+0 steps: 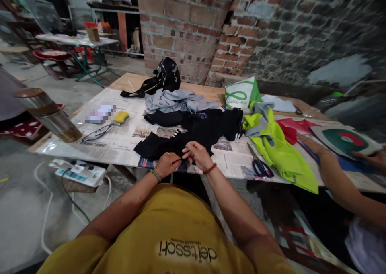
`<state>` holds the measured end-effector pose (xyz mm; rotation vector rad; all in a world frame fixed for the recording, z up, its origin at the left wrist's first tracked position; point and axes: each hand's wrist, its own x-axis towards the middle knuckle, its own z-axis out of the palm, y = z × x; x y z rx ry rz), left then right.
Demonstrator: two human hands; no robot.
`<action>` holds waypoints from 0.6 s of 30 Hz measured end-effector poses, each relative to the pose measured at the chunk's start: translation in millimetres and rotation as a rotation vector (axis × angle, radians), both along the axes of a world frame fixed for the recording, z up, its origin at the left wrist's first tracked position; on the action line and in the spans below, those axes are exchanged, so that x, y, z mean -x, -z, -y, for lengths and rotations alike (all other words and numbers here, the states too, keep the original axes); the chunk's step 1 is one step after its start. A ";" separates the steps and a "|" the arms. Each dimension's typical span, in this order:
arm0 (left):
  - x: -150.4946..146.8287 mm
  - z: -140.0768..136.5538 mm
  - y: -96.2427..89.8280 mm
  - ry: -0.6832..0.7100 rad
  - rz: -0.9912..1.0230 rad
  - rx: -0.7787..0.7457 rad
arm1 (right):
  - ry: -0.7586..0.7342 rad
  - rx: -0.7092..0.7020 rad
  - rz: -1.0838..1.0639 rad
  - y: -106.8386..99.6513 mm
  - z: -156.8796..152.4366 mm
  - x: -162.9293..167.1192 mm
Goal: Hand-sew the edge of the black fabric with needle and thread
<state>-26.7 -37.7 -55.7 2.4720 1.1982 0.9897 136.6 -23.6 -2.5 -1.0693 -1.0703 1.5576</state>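
Note:
A black garment (pixel 208 127) with white stripes at its edges lies crumpled on the newspaper-covered table. My left hand (pixel 167 164), a green beaded bracelet at its wrist, is closed on the garment's near edge. Just right of it, my right hand (pixel 199 155) is raised slightly over the cloth, its thumb and fingers pinched together. Whatever sits in that pinch is too small to make out. Behind the black garment is a bunched grey cloth (pixel 177 102). Dark-handled scissors (pixel 261 166) rest to the right, beside a neon-yellow garment (pixel 279 149).
On the left stand a tilted-looking bottle (pixel 50 115), glasses (pixel 98 132) and a yellow sponge-like block (pixel 121 117). A black bag (pixel 169 74) and a green-white bag (pixel 243 92) are at the back. Below hangs a power strip (pixel 80 172). At right, a co-worker's hands (pixel 315 145) handle a patterned piece (pixel 346 139).

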 end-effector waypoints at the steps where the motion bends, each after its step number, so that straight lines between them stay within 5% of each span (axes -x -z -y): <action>1: 0.2 -0.1 -0.1 -0.001 0.009 0.006 | -0.005 -0.001 0.002 -4.8 -5.2 -1.7; 18: 2.8 -1.9 1.2 0.011 0.046 0.047 | 0.357 -0.435 0.211 -53.4 -74.4 -52.6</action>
